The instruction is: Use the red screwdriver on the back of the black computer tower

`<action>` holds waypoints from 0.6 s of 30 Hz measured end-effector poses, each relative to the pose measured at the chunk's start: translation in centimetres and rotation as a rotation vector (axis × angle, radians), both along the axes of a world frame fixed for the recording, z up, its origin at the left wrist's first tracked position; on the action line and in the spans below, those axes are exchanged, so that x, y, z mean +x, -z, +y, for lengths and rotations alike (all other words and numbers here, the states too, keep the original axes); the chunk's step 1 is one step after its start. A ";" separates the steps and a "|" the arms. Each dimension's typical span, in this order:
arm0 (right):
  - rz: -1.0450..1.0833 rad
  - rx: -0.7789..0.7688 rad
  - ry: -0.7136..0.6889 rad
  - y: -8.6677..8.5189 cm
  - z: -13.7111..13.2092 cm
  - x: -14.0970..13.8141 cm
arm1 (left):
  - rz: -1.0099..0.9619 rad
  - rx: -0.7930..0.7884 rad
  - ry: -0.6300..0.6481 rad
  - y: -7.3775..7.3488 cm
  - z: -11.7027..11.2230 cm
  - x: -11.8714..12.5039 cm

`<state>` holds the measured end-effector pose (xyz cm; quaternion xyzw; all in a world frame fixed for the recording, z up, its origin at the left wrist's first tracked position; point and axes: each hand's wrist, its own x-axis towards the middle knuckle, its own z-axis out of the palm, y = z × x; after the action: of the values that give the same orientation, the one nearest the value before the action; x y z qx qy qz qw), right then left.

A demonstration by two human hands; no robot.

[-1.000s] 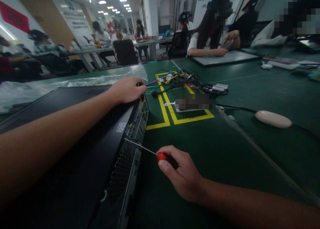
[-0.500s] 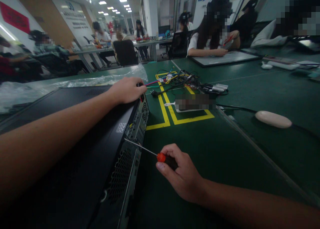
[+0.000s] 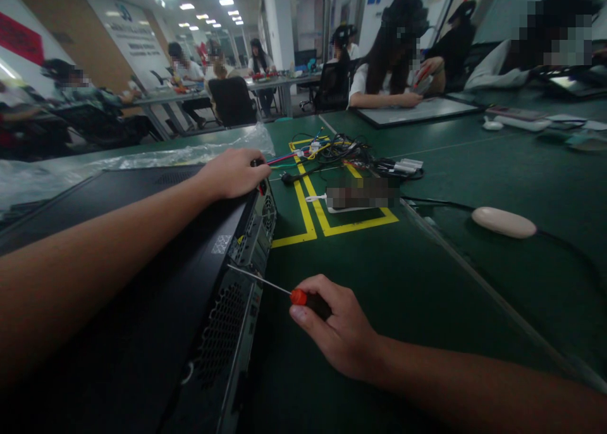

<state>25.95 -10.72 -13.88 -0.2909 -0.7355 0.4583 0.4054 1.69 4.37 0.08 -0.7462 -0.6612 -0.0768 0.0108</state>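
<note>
A black computer case lies on its side on the green table, its vented rear panel facing right. My left hand rests closed over the case's far top corner, fingers curled round the edge. My right hand is wrapped round a screwdriver with a red and black handle. Its thin shaft points left and its tip touches the rear panel near the top edge.
A tangle of cables and connectors lies on yellow floor-tape markings beyond the case. A white oval object on a black cord sits to the right. Clear plastic wrap lies behind the case. Other people work at the far tables.
The view has shifted slightly, so everything sits a little further left. Both hands and the screwdriver hold the same positions on the case.
</note>
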 end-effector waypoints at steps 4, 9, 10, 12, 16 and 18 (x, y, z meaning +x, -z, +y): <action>-0.006 0.034 0.012 0.0 -0.1 0.1 | -0.009 -0.006 -0.014 0.1 0.0 -0.1; -0.029 0.110 0.003 0.2 0.0 -0.3 | 0.016 -0.005 -0.009 0.4 0.4 -0.5; -0.018 0.112 0.001 0.3 0.0 -0.4 | 0.024 -0.002 -0.009 0.4 0.5 -0.5; 0.000 0.108 0.007 0.4 0.0 -0.5 | 0.048 -0.012 -0.003 0.3 0.4 -0.5; -0.002 0.045 0.025 0.4 0.0 -0.6 | 0.064 -0.016 0.001 0.2 0.4 -0.4; -0.023 0.009 0.029 0.3 0.0 -0.6 | 0.054 0.000 0.012 0.3 0.5 -0.5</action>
<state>25.31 -10.75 -14.21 -0.3050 -0.7378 0.4458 0.4048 1.20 4.82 -0.20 -0.7519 -0.6562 -0.0569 0.0280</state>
